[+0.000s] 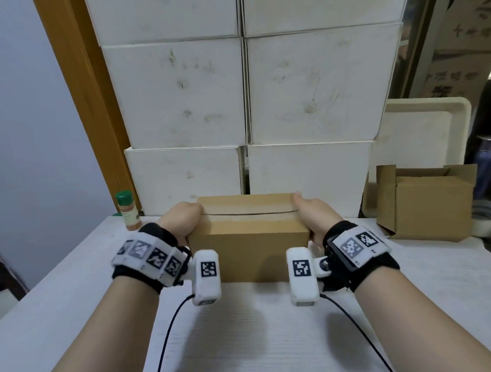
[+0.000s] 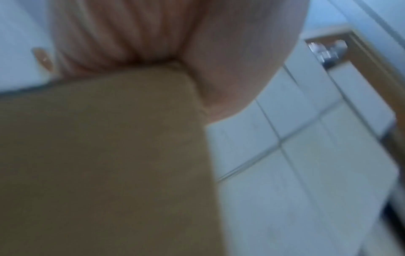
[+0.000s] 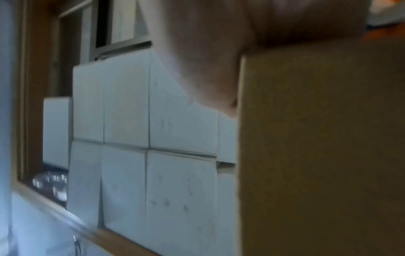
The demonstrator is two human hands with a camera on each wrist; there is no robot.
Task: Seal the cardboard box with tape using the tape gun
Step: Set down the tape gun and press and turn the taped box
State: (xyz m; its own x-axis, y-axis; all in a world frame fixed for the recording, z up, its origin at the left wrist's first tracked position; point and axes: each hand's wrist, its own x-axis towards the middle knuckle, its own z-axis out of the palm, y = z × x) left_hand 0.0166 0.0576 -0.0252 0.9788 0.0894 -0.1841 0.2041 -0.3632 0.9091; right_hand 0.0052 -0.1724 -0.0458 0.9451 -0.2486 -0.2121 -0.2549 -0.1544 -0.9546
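Note:
A closed brown cardboard box [image 1: 249, 241] stands on the white table [image 1: 244, 339] in the head view, with a dark seam running across its top where the flaps meet. My left hand [image 1: 181, 220] grips the box's left end and my right hand [image 1: 312, 215] grips its right end, thumbs up on the top edge. The left wrist view is blurred and shows my palm [image 2: 153, 34] against the box [image 2: 98, 155]. The right wrist view shows my right hand [image 3: 208, 52] against the box's side [image 3: 317, 138]. I see no tape gun in any view.
Stacked white boxes [image 1: 244, 102] form a wall just behind the box. A spice bottle with a green cap [image 1: 127, 210] stands at the back left. An open cardboard box [image 1: 426, 207] and a cream tray [image 1: 420, 132] are at the right.

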